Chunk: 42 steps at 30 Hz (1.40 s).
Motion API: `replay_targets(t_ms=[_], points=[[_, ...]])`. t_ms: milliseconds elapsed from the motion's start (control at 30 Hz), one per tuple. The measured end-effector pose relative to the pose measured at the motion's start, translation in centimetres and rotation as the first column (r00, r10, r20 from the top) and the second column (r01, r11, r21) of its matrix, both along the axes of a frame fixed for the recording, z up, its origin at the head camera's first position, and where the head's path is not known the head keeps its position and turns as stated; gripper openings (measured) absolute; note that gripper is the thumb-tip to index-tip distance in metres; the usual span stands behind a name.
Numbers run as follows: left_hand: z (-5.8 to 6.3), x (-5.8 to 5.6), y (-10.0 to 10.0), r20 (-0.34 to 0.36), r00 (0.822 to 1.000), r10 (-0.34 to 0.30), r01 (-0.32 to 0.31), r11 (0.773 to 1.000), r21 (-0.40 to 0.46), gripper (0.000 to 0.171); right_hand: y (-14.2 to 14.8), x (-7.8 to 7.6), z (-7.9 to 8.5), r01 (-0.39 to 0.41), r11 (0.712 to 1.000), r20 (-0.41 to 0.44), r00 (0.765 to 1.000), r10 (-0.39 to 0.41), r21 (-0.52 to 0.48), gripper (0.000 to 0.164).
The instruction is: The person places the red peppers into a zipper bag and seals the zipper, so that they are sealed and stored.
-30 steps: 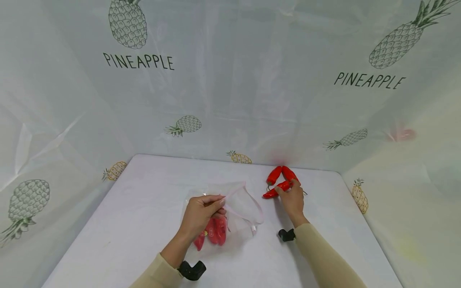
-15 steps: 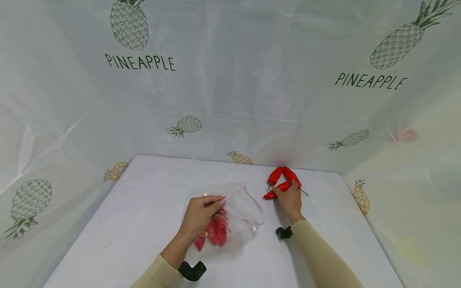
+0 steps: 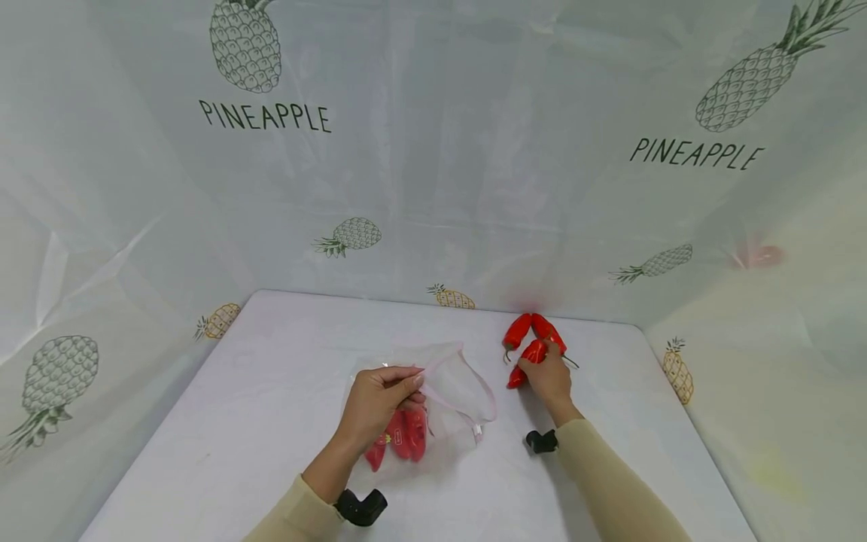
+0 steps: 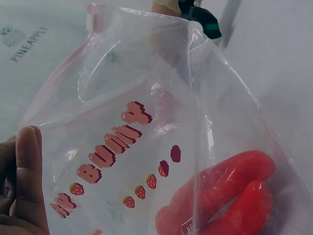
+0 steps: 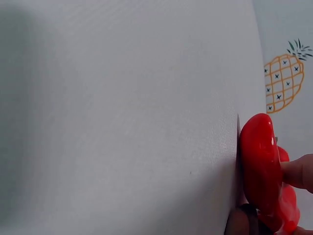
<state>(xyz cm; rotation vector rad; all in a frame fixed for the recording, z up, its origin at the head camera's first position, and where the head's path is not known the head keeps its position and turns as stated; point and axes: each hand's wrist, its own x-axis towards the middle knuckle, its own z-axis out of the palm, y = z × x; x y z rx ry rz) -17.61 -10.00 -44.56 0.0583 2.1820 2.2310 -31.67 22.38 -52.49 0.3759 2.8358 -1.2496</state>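
Note:
My left hand point(image 3: 384, 399) pinches the pink-edged mouth of a clear zip bag point(image 3: 467, 384) between thumb and fingers. Several red chilli peppers point(image 3: 400, 440) lie inside the bag. The left wrist view shows the bag's printed letters and strawberries, with red peppers point(image 4: 237, 196) at its lower right. Farther back, my right hand point(image 3: 554, 382) grips a glossy red chilli pepper point(image 3: 527, 363), its tip pointing towards me and left. Just behind it, two more chilli peppers lie: one on the left point(image 3: 518, 331), one on the right point(image 3: 544, 327), partly hidden by the hand.
A white table point(image 3: 271, 376) carries everything. Translucent sheeting point(image 3: 474, 188) with printed pineapples stands along its back and both sides, close behind the loose peppers. Each wrist wears a black camera mount, such as the left one point(image 3: 362, 509).
The chilli pepper under my right hand has turned, its left end swinging towards me and away from the two behind. My left hand and the bag have stayed put.

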Motion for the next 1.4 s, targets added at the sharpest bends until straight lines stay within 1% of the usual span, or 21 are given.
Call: replay_targets(t_ms=[333,567,800,1033,1400], points=[[0.0,-0.2,0.0,-0.003,1.0,-0.001,0.001,1.0,-0.003,0.026,0.1,0.9,0.5,-0.002,0.998,-0.035,0.999,0.0,-0.064,0.086],[0.1,-0.3,-0.1,-0.007,1.0,-0.001,0.001,1.0,-0.006,0.025,0.0,1.7,0.9,-0.044,0.998,-0.089,0.995,0.041,-0.039,0.082],[0.2,-0.3,-0.1,0.001,1.0,0.003,-0.003,1.0,-0.002,0.025,-0.3,2.6,1.2,-0.095,0.995,-0.168,0.982,0.09,-0.021,0.079],[0.3,-0.2,-0.1,0.003,1.0,0.005,-0.005,1.0,-0.004,0.025,-0.5,3.4,1.6,-0.124,0.992,-0.212,0.97,0.118,-0.011,0.075],[0.4,-0.1,-0.1,0.005,1.0,0.012,-0.012,1.0,-0.013,0.025,-1.2,4.8,3.0,-0.175,0.984,-0.264,0.949,0.173,0.016,0.075]])
